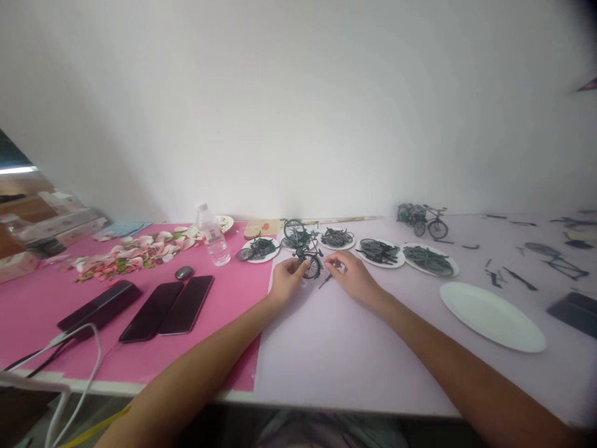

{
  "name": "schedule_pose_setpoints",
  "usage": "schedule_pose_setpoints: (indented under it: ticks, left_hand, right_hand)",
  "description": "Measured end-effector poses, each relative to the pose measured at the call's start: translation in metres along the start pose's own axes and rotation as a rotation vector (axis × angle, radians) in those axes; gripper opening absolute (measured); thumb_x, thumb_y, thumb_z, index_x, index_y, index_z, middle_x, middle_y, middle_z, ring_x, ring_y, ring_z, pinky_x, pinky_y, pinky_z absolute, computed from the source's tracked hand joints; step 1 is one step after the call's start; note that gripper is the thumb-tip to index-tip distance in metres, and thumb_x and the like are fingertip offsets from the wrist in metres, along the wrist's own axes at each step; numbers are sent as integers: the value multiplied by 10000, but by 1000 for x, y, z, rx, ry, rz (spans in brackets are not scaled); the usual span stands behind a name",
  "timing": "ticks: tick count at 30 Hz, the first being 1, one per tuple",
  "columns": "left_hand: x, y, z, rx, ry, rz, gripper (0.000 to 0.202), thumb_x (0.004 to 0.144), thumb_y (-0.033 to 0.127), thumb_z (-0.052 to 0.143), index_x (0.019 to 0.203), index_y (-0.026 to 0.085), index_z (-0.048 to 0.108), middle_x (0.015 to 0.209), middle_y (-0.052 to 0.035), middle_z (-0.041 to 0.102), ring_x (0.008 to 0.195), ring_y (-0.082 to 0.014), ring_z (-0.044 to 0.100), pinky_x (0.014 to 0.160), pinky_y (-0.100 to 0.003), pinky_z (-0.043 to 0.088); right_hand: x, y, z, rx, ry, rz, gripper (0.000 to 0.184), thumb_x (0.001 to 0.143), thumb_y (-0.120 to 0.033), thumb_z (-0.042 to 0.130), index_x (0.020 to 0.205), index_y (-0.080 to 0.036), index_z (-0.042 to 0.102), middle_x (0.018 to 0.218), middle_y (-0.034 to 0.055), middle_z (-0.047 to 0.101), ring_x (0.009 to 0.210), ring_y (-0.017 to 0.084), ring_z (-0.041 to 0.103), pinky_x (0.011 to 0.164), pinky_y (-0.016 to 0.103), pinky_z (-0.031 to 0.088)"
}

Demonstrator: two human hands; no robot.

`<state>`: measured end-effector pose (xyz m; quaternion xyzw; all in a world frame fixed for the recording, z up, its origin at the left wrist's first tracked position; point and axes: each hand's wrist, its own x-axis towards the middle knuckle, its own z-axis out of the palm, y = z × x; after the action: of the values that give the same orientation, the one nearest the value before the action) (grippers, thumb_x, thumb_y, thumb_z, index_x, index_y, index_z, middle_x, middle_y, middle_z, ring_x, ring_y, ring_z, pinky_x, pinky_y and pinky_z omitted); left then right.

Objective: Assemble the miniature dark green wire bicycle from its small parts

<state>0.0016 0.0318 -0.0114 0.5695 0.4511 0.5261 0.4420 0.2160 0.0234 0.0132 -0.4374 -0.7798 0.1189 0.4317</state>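
My left hand [288,278] is closed on a small dark green model bicycle [308,260], gripping it by one wheel just above the pale lilac mat [336,348]. My right hand [351,274] rests on the mat just right of the model, fingers pinched together near its frame; what they hold is too small to make out. A thin dark rod [325,281] lies on the mat between my hands.
Several white plates of dark bicycle parts [380,251] line the back, with an empty white plate [492,315] at right. A finished model bicycle [429,220] stands by the wall. On the pink mat lie phones [168,309], a water bottle [212,236], a mouse and pink petals.
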Motion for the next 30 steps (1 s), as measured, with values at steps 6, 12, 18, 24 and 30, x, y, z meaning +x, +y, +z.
schedule_pose_setpoints:
  ticks: [6,12,18,24,30]
  left_hand:
    - [2,-4,1,-9,1,15,529,785,639,778,849,114,744,713,-61,696,610,-156,593,550,-243,419]
    - [-1,2,1,-21,-11,12,525,782,627,788,839,107,745,692,-62,677,590,-146,561,530,-237,378]
    - [-4,4,2,35,-35,38,522,817,639,746,751,123,702,610,-6,568,554,-110,444,514,-239,289]
    - [0,-2,2,100,-15,64,556,824,665,720,654,146,615,575,27,455,563,-103,368,523,-251,244]
    - [-1,1,2,94,-36,47,560,828,673,706,663,144,623,579,25,461,560,-104,374,521,-250,243]
  right_hand:
    - [0,-1,0,0,-23,-4,124,999,-303,601,1003,-253,715,1008,50,703,896,228,630,753,340,496]
    - [-1,-3,2,-2,-36,-6,101,982,-274,606,975,-249,704,982,47,689,882,223,624,746,333,490]
    - [-4,-4,7,-5,-39,-21,65,948,-252,623,930,-247,685,945,45,677,871,223,622,749,335,492]
    - [-5,-4,10,-11,-43,-16,56,943,-237,625,914,-248,671,928,37,665,866,216,622,742,321,487]
    - [-6,-3,11,2,-48,-16,50,943,-230,628,917,-250,667,931,33,658,864,211,623,736,313,488]
